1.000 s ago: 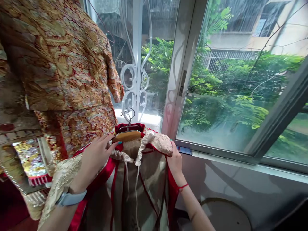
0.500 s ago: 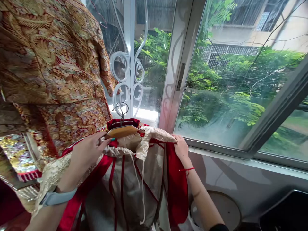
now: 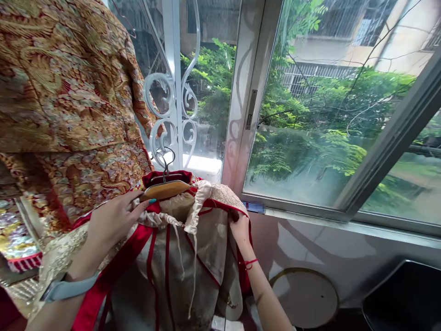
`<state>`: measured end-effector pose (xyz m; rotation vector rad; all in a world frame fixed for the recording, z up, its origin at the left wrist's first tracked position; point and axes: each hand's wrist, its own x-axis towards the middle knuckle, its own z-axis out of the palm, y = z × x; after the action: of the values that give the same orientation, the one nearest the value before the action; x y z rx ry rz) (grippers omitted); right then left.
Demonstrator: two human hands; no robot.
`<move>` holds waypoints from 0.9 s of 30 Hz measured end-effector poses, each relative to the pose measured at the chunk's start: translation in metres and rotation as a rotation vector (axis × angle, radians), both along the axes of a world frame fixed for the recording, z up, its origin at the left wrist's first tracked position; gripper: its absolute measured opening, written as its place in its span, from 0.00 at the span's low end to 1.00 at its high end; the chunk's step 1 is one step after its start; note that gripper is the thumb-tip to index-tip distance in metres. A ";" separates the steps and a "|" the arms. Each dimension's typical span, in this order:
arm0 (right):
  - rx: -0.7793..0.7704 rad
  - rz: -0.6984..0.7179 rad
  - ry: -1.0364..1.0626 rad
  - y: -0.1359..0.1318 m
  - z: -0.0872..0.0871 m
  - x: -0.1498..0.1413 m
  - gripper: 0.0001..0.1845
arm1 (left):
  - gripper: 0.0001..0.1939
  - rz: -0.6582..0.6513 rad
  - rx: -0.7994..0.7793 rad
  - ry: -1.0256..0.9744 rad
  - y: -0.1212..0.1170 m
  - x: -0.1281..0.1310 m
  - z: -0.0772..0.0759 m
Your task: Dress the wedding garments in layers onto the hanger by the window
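Note:
A cream garment with red trim and red seams hangs before me, its inner side showing and thin drawstrings dangling from a gathered band. Its wooden hanger has a dark metal hook above a red collar. My left hand is closed at the hanger's left end, thumb on the front and fingers behind, with the fabric beside it. On the right, my right hand is tucked under the garment's red-edged shoulder panel, fingers curled at its inside; the fingertips are partly hidden by cloth.
A gold and red embroidered robe hangs at the left. White scrolled ironwork stands behind the hook, beside a sliding window. Below right are a round white-topped stool or table and a black chair-like object.
My right hand has moved from the shoulder's outer end to the left and down, under the panel's edge. The panel now drapes over it. My left hand keeps its hold; the view has shifted slightly.

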<state>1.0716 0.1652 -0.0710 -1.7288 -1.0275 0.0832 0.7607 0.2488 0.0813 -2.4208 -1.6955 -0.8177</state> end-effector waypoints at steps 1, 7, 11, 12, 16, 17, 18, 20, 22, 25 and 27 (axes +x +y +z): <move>0.005 0.023 -0.004 0.001 -0.001 -0.001 0.17 | 0.24 0.019 -0.003 0.046 0.000 0.000 0.001; 0.131 -0.006 -0.069 0.014 0.005 -0.003 0.18 | 0.29 0.036 -0.044 0.211 -0.013 0.011 0.014; 0.092 -0.108 -0.072 0.014 0.032 0.033 0.17 | 0.30 0.049 -0.079 0.160 -0.014 0.014 0.017; 0.103 -0.155 -0.066 0.009 0.039 0.045 0.17 | 0.31 0.039 -0.093 0.143 -0.012 0.013 0.016; 0.185 -0.344 -0.052 -0.025 0.049 0.083 0.21 | 0.33 -0.004 -0.076 0.111 -0.004 0.011 0.010; 0.201 -0.341 -0.064 -0.034 0.045 0.086 0.21 | 0.32 -0.005 -0.064 0.105 -0.002 0.011 0.009; 0.208 -0.314 -0.072 -0.042 0.039 0.086 0.21 | 0.32 0.001 -0.055 0.094 0.000 0.012 0.007; 0.187 -0.207 -0.067 -0.054 0.025 0.081 0.18 | 0.31 0.000 -0.041 0.064 0.004 0.013 0.004; 0.096 -0.036 -0.038 -0.061 0.013 0.073 0.16 | 0.29 -0.020 -0.034 0.044 0.006 0.014 0.002; -0.134 0.233 -0.048 -0.067 0.006 0.056 0.12 | 0.29 -0.004 -0.033 0.050 0.004 0.015 0.001; -0.241 0.226 -0.094 -0.069 0.007 0.040 0.08 | 0.30 0.025 -0.037 0.060 0.002 0.016 0.002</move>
<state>1.1112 0.0965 -0.0639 -1.8392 -1.3241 0.2827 0.7764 0.2508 0.0834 -2.4161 -1.7304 -0.7093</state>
